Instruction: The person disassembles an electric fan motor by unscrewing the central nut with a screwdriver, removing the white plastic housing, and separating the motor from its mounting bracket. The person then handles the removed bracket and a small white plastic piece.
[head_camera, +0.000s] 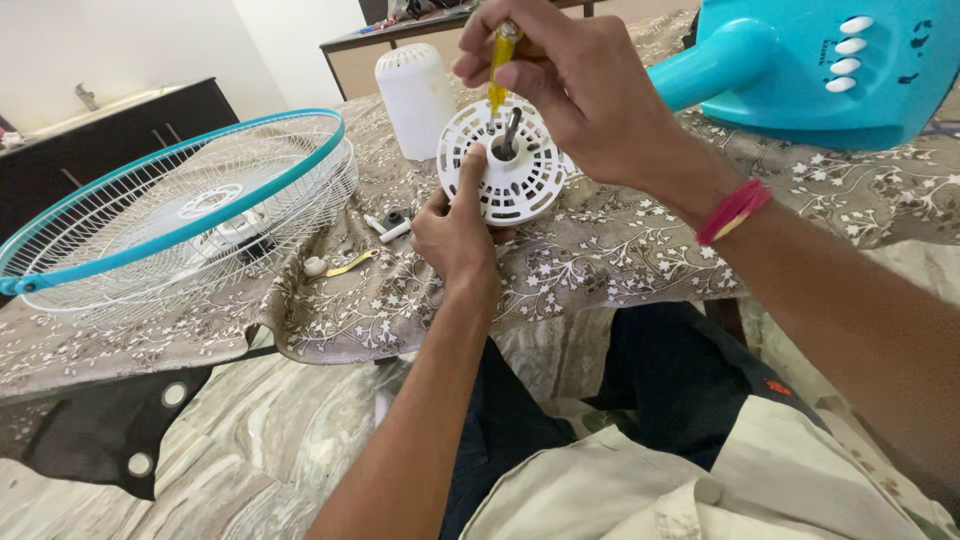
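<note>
We have the fan well apart already: the wire guard with its blue rim (170, 215) lies on its side at the left of the worktop (600, 260), the white cylindrical cover (415, 85) stands behind the work, the blue base with its white buttons (810, 65) lies at the far right, and a few small loose parts (385, 225) rest on the patterned cloth just left of our left hand. What we judge is left is the round white slotted motor housing (505, 165), which stands on edge near the middle of the worktop with its metal shaft (511, 130) pointing toward us

Our left hand (455, 230) grips the housing at its lower left rim, thumb pressed up across the face near the centre hole, the other fingers curled behind and out of sight. Our right hand (575, 85) comes in from above, wrist bent down, fingers closed around a yellow-handled screwdriver (500, 60) whose tip meets the upper face of the housing just beside the shaft
</note>
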